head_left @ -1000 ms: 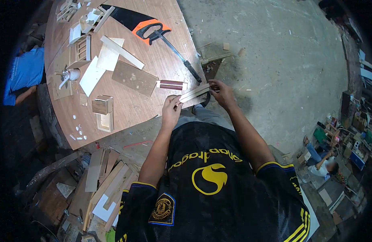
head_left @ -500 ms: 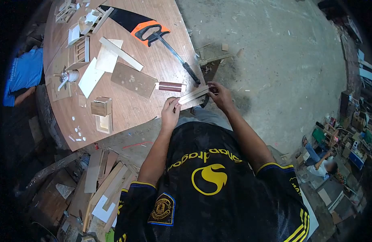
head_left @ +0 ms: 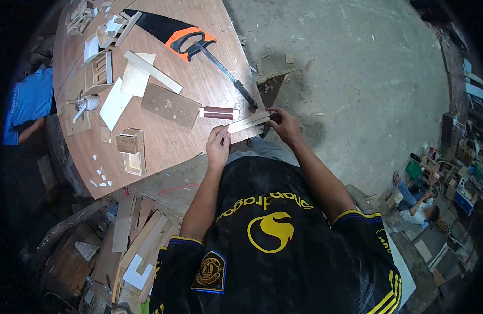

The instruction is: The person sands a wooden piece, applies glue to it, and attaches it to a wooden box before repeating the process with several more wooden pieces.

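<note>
Two narrow wooden strips (head_left: 248, 123) lie side by side between my hands, over the table's near edge. My left hand (head_left: 218, 146) pinches their left end, and my right hand (head_left: 285, 126) grips the right end. Just beyond them on the table is a sanding block (head_left: 219, 113) with a dark red wrap and pale ends. A thin file-like tool with a black handle (head_left: 246, 95) points toward my right hand. Its far end meets the orange and black handle of a handsaw (head_left: 190, 43).
Thin boards (head_left: 171, 104), a small wooden box (head_left: 131, 141) and a clamp-like tool (head_left: 86, 103) sit on the wooden table (head_left: 168, 146). Scrap wood (head_left: 131, 235) is piled below left. One person in a blue shirt (head_left: 31, 99) is at left; another person (head_left: 419, 212) sits far right.
The strips have turned slightly and look flatter, with the two held closer together. Both hands keep their hold. The view has shifted a little.
</note>
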Demonstrator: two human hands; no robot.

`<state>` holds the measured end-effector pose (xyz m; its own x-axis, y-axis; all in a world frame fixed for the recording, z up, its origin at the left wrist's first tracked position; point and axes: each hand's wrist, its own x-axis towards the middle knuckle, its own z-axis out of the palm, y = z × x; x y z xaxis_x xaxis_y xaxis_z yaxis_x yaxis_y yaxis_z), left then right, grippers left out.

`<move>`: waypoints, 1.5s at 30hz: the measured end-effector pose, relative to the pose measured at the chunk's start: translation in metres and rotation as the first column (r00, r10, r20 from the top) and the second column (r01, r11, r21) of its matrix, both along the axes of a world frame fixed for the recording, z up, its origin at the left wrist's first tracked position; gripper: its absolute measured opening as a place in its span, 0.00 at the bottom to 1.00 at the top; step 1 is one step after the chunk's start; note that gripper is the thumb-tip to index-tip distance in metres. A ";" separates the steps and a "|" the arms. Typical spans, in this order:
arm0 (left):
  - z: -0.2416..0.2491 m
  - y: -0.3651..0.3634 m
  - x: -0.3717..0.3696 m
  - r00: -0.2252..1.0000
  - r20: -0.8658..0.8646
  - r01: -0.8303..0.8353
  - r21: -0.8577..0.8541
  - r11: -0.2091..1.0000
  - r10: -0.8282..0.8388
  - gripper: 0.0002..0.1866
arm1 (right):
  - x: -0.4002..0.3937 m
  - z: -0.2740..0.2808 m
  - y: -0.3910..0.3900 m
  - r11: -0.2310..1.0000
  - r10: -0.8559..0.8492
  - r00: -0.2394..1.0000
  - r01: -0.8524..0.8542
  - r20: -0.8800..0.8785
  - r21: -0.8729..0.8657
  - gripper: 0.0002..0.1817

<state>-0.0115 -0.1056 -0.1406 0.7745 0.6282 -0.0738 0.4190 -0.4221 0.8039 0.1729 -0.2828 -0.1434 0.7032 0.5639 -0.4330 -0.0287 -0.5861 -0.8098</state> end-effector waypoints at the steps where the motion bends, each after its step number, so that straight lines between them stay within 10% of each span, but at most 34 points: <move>1: 0.001 0.000 0.001 1.000 -0.007 -0.013 0.000 1.000 0.013 0.13 | 0.000 0.001 0.000 1.000 -0.014 1.000 0.014 -0.017 -0.003 0.23; 15: -0.010 -0.002 0.000 0.988 -0.026 -0.152 -0.197 0.969 0.149 0.12 | 0.000 -0.003 0.000 1.000 -0.013 1.000 0.013 0.028 0.004 0.24; 45: 0.004 0.013 0.007 0.972 -0.057 0.233 0.154 0.960 -0.227 0.10 | 0.016 0.006 -0.003 0.978 0.192 0.942 -0.206 0.276 0.021 0.16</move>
<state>-0.0047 -0.0931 -0.1368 0.8981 0.4394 -0.0202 0.3247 -0.6314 0.7042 0.1890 -0.2854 -0.1369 0.6615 0.7200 -0.2098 0.3090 -0.5166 -0.7985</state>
